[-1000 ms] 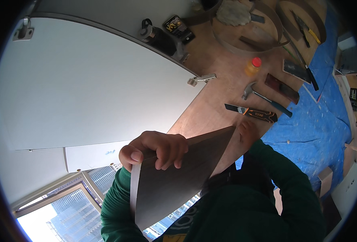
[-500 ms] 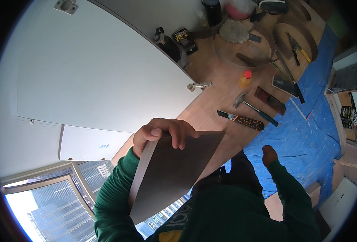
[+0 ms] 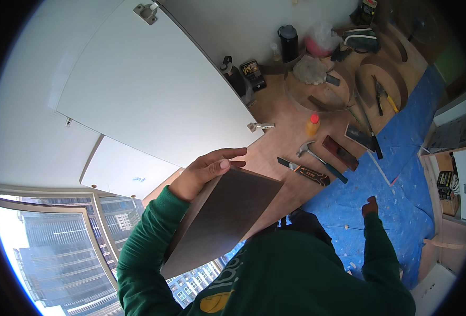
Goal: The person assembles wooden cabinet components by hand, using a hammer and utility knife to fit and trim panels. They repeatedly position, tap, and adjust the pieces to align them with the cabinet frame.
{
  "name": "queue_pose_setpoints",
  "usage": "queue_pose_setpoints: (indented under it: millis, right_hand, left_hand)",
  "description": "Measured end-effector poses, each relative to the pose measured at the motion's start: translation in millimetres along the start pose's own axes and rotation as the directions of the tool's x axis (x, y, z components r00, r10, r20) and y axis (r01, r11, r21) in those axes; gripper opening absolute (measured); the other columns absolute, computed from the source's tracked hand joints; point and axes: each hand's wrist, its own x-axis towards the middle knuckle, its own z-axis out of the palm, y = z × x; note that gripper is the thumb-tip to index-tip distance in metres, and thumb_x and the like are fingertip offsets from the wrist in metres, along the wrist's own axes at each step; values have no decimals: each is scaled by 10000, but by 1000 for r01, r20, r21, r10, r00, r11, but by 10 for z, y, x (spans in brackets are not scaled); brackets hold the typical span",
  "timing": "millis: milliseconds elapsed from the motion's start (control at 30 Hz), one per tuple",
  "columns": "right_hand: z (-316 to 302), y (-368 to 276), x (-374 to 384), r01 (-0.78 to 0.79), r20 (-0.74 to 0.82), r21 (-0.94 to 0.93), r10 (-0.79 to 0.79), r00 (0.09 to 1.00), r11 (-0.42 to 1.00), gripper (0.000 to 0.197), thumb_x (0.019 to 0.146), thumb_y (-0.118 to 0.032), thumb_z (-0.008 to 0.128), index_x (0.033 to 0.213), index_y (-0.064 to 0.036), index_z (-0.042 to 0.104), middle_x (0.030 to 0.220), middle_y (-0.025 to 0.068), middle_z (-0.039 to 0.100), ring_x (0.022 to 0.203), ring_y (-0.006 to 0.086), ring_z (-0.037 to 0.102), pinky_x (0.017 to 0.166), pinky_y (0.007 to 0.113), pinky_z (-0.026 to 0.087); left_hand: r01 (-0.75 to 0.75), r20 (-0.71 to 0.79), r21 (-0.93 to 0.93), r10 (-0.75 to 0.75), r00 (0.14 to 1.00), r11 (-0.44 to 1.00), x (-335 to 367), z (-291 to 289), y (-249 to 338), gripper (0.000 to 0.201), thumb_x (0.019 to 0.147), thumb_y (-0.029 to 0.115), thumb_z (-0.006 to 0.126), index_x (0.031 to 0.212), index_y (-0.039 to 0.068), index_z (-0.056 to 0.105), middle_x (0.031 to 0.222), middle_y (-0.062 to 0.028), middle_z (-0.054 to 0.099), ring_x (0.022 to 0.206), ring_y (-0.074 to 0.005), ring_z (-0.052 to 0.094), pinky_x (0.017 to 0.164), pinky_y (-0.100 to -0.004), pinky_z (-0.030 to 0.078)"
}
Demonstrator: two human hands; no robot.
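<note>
My left hand (image 3: 204, 174) holds a flat wooden board (image 3: 225, 210) by its upper corner. The thumb lies along the pale edge and the fingers stretch over the top. The board's broad dark face slants down beside my left forearm and body. My right hand (image 3: 370, 206) hangs over the blue floor sheet (image 3: 333, 231), away from the board; it looks small and its fingers are mostly hidden. Ahead of the board, a utility knife (image 3: 309, 175), a claw hammer (image 3: 325, 162) and a dark red block (image 3: 341, 152) lie on the wooden worktop (image 3: 270, 195).
A white cabinet door (image 3: 154, 84) with hinges (image 3: 259, 126) stands open at the left. Farther back are an orange bottle (image 3: 312, 125), coiled edging strips (image 3: 317, 108), yellow-handled snips (image 3: 385, 97) and a black flask (image 3: 288, 42). An open cabinet (image 3: 446, 181) stands at the right, windows (image 3: 59, 237) at lower left.
The view has shifted, so the worktop sits lower. My left fingers have straightened off the board's face and lie along its top. My right arm has swung slightly outward.
</note>
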Motion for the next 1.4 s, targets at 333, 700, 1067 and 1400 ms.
queue_pose_setpoints:
  millis: [333,700,1067,1400]
  right_hand:
    - [-118,-1569,-94,-23,607,222,-120,786,975,225,886,-230,784,979,-47,690,737,146,716,618,243,705,642,432,585]
    - [-137,-934,276,311,842,-187,-11,540,932,266,904,-252,717,789,-14,751,740,134,755,638,249,737,649,405,600]
    - [-952,-2379,61,511,923,-235,24,385,827,277,949,-213,697,777,5,702,651,119,675,579,242,687,616,420,578]
    - [313,-3474,-351,695,702,231,-611,366,681,397,955,-175,651,1340,-75,651,1111,198,746,1031,350,729,895,426,574]
  left_hand:
    - [-5,-29,271,14,999,962,-393,523,126,718,989,296,761,1555,-13,445,1351,-161,627,1291,-264,601,1098,-409,493]
    - [228,-342,632,2,940,741,-1578,1202,64,676,836,95,802,1451,5,537,1248,-235,687,1027,-382,739,874,-397,599]
    - [480,-661,676,173,730,559,-2108,1810,-432,380,720,102,801,1087,66,711,1023,-124,775,848,-314,760,741,-398,611]
    - [534,-697,688,245,674,491,-1939,1682,-474,304,750,105,874,995,47,703,848,-149,732,742,-344,726,682,-397,563]
